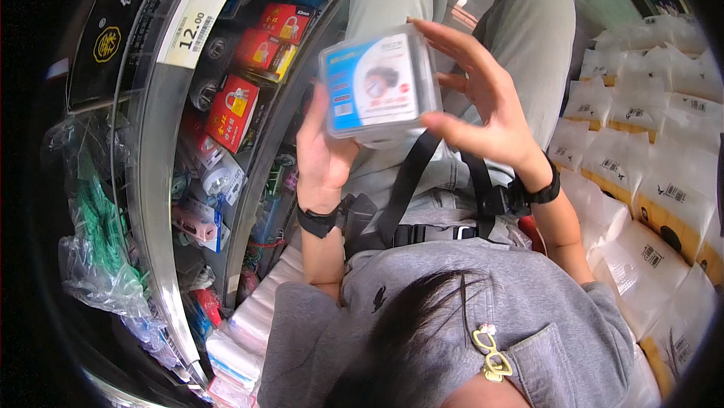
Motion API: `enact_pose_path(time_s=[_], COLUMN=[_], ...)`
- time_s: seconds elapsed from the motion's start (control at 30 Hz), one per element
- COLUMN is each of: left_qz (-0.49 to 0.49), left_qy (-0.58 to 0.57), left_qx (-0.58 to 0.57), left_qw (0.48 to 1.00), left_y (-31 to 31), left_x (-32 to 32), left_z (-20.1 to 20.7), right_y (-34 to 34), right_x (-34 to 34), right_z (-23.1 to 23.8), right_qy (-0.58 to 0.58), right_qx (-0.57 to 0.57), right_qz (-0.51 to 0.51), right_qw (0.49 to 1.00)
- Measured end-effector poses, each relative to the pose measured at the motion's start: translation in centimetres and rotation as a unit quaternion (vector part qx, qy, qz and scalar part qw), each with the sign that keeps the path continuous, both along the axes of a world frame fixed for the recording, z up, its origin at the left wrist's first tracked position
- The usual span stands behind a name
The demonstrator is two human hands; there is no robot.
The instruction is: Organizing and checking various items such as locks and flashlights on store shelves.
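Observation:
A clear plastic box point(377, 85) with a blue and white label is held up in front of my lap, slightly blurred. My left hand point(326, 153) supports it from the lower left, its thumb along the box's left side and its other fingers mostly hidden behind. On the right side my right hand point(490, 102) grips the box, fingers at the upper corner and thumb at the lower one. The label carries a small picture of a dark item. What lies inside the box cannot be made out.
At the left stands a shelf with a price rail point(200, 16). It holds red padlock boxes point(234, 112), a pink package point(197, 221) and other small goods. Green material in clear plastic point(98, 212) hangs at far left. Many white-wrapped packs point(626, 159) are stacked at the right.

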State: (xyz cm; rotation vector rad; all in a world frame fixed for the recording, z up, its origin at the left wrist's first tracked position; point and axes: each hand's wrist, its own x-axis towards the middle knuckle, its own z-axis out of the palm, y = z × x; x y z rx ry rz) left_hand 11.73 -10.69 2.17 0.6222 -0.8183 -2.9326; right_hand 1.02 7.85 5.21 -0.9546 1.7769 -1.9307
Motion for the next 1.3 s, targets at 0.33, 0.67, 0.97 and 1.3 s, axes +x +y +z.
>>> enact_pose_path(time_s=[0.33,0.67,0.97,1.3], left_qz=[0.053,-0.005,0.005,-0.001], left_qy=[0.020,-0.060,-0.074,0.025], left_qx=[-0.324,-0.168,-0.161,-0.264], left_qw=[0.945,0.984,0.984,0.964], left_y=[2.5,1.6,1.5,2.3], left_x=[-0.3,-1.3,-1.2,-0.7], left_z=[1.2,0.3,1.0,1.4], right_y=[-0.1,-1.0,-1.5,-1.8], right_x=[-1.2,0.0,0.1,0.2], right_z=[-3.3,-3.3,-3.5,-3.3], right_qy=[-0.258,-0.117,0.072,0.049], right_qx=[-0.041,0.039,0.091,0.062], right_qz=[0.078,0.022,-0.045,-0.061], right_qw=[0.962,0.992,0.992,0.995])
